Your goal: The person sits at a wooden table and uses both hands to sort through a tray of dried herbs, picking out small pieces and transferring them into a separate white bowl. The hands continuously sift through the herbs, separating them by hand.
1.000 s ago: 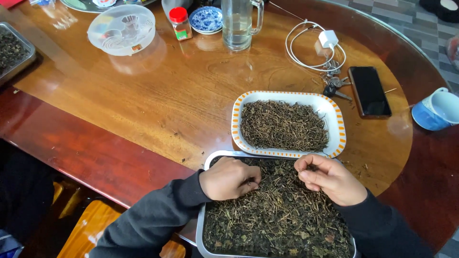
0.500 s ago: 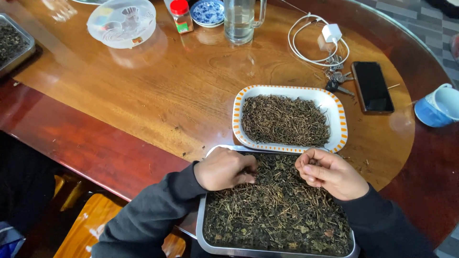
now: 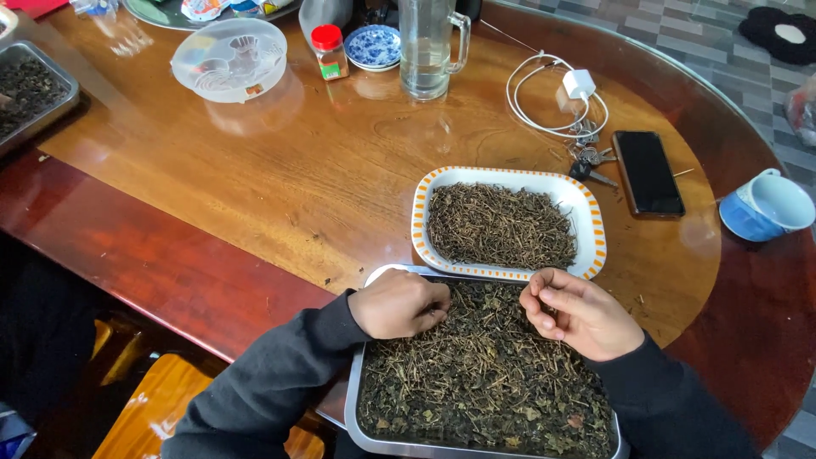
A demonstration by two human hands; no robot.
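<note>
A metal tray (image 3: pixel 357 399) full of dried leaves and stems (image 3: pixel 476 374) lies at the near table edge. My left hand (image 3: pixel 399 303) rests on its far left part, fingers curled down into the leaves. My right hand (image 3: pixel 578 313) hovers over the far right part, fingers bent and pinched together on a few thin stems. Just beyond stands a white dish with an orange rim (image 3: pixel 418 223), filled with sorted brown stems (image 3: pixel 501 225). Both sleeves are dark.
A black phone (image 3: pixel 648 172), keys (image 3: pixel 591 161) and a white charger cable (image 3: pixel 557 98) lie at the right. A blue cup (image 3: pixel 765 208) sits far right. A glass pitcher (image 3: pixel 425 47), red-capped jar (image 3: pixel 327 51), clear lid (image 3: pixel 229 59) and another tray (image 3: pixel 30 93) stand at the back.
Both hands stayed over the far end of the metal tray; the fingers shifted a little among the leaves. The view drifted slightly.
</note>
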